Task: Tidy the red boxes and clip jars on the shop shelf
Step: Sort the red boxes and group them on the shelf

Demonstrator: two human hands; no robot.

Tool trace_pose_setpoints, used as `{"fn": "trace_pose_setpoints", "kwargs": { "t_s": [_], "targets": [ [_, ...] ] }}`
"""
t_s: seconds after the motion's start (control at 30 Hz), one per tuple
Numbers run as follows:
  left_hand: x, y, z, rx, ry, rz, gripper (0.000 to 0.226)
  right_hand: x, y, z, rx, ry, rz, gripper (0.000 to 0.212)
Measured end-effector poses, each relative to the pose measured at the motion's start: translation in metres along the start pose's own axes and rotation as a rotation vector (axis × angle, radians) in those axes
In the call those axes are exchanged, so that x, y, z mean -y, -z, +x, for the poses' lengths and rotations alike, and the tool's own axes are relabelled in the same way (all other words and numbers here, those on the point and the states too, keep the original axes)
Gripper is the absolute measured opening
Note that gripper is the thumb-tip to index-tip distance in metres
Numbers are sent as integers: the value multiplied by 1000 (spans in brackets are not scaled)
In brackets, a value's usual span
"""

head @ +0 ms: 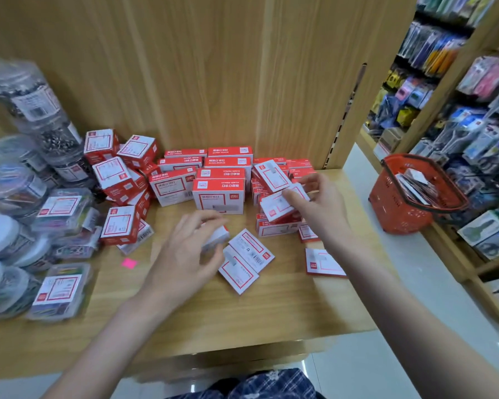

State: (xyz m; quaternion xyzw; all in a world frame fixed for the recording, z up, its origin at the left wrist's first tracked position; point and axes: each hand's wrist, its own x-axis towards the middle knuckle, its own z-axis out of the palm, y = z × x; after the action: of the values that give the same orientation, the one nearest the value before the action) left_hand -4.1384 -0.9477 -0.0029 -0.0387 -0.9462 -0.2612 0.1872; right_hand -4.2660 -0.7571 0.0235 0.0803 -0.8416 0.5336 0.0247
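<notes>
Many red-and-white boxes (pixel 218 194) lie stacked and scattered along the back of the wooden shelf (pixel 202 312). My left hand (pixel 185 251) curls its fingers round a small white-sided box (pixel 215 237) at mid-shelf. Just right of it two flat boxes (pixel 245 260) lie loose. My right hand (pixel 320 203) pinches a tilted box (pixel 277 205) on top of the right-hand pile. Clear clip jars (pixel 38 110) stand stacked at the far left, with clear clip cases (pixel 61 289) in front of them.
A red shopping basket (pixel 401 203) holding packets sits on the white ledge to the right. Another flat box (pixel 323 263) lies near the shelf's right edge. A pink sticker (pixel 129 263) is on the shelf. Racks of hanging goods (pixel 473 110) fill the right side.
</notes>
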Motion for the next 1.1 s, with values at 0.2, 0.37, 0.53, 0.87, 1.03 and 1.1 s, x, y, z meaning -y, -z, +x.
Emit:
{"fn": "trace_pose_setpoints", "kwargs": {
  "t_s": [0.2,0.37,0.53,0.87,1.03,1.1],
  "targets": [
    [3,-2,-5,390,-212,43,61,-5,-2,0,-55,137,-313,33],
    [9,-5,-9,449,-272,180,52,1,14,-42,21,442,-278,11],
    [18,-4,-23,402,-281,23,41,-21,-19,-78,395,536,-541,25],
    [12,9,-31,258,35,-343,46,-22,-2,-72,499,476,-503,24],
    [1,14,-16,175,159,-561,32,8,19,-74,399,155,223,16],
    [-4,16,-5,137,162,-533,30,19,30,-68,356,175,362,16]
  ]
}}
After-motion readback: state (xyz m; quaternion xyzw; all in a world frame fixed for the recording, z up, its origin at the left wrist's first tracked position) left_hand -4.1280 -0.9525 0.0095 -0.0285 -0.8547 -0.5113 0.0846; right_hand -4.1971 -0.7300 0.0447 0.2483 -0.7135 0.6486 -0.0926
